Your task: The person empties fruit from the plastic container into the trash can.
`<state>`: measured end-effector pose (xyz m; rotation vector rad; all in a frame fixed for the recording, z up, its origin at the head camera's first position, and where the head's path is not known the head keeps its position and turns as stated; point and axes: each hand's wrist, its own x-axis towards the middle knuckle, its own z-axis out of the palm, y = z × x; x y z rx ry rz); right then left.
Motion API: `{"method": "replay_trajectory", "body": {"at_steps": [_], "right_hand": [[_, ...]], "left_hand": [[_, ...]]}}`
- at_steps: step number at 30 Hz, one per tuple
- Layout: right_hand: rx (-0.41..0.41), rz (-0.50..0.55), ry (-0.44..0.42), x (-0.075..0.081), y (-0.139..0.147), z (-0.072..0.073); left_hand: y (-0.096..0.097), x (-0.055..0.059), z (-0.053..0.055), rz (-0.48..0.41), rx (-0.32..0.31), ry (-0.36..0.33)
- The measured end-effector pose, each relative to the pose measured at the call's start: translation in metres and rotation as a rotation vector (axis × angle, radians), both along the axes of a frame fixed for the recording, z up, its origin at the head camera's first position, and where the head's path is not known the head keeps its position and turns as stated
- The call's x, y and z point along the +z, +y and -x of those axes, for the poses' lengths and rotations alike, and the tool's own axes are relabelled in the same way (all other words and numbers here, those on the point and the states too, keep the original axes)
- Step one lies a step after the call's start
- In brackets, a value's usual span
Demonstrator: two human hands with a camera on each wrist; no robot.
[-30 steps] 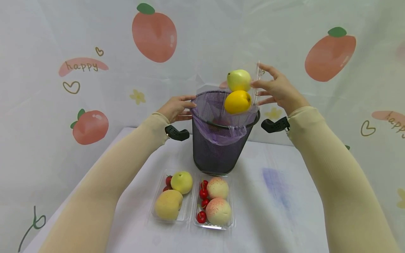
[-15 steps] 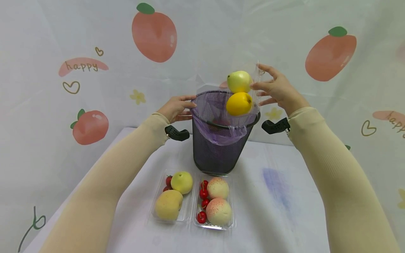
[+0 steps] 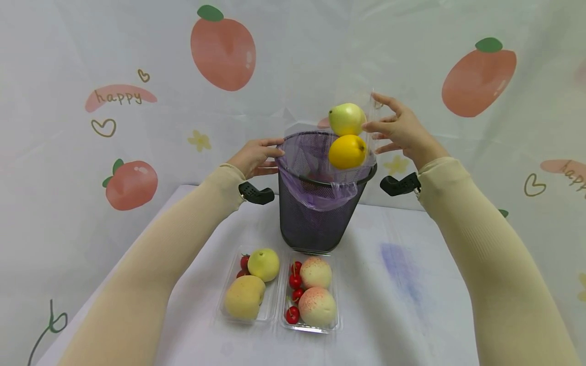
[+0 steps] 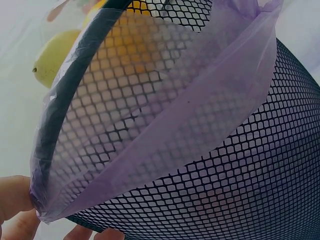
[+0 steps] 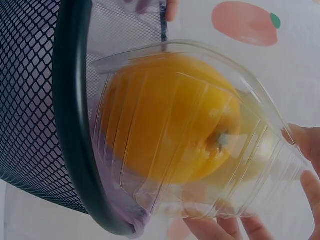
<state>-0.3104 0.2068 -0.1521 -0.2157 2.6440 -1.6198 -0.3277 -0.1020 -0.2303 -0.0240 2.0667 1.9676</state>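
Observation:
My left hand (image 3: 255, 158) grips the left rim of a black mesh wastebasket (image 3: 316, 229) lined with a purple plastic bag (image 3: 316, 200). In the left wrist view the thumb (image 4: 16, 197) presses the bag at the rim. Above the basket's right rim, my right hand (image 3: 405, 131) holds a clear plastic box (image 5: 247, 72), its thumb and fingers spread along the box. The box stands tilted on its side over the opening. Inside it, a yellow-orange fruit (image 3: 348, 151) lies below a pale green-yellow fruit (image 3: 347, 119).
Before the basket on the white table (image 3: 389, 325) sit two clear boxes. The left box (image 3: 270, 314) has two yellow fruits and strawberries; the right box (image 3: 311, 329) holds two peaches (image 3: 316, 306) and several cherries (image 3: 295, 280). A fruit-printed cloth (image 3: 293, 61) hangs behind.
Within the tilted box, the two fruits have shifted slightly down and to the right. My left hand and the basket look still; the right hand has barely moved.

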Motion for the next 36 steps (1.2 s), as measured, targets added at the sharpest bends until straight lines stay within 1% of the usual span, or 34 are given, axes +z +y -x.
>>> {"method": "replay_trajectory", "body": {"at_steps": [8, 16, 28, 36], "right_hand": [[-0.01, -0.057, 0.036, 0.0, -0.001, 0.002], [-0.015, -0.079, 0.033, 0.003, -0.005, 0.003], [-0.017, -0.1, 0.037, 0.005, -0.012, 0.002], [-0.018, -0.137, 0.048, 0.006, -0.015, 0.002]], "left_hand": [[-0.001, 0.0, 0.001, 0.0, -0.008, 0.003], [-0.002, 0.001, 0.001, -0.014, -0.008, 0.001], [-0.002, 0.0, 0.002, 0.001, -0.006, 0.003], [-0.001, 0.0, 0.003, 0.001, -0.003, 0.0]]}}
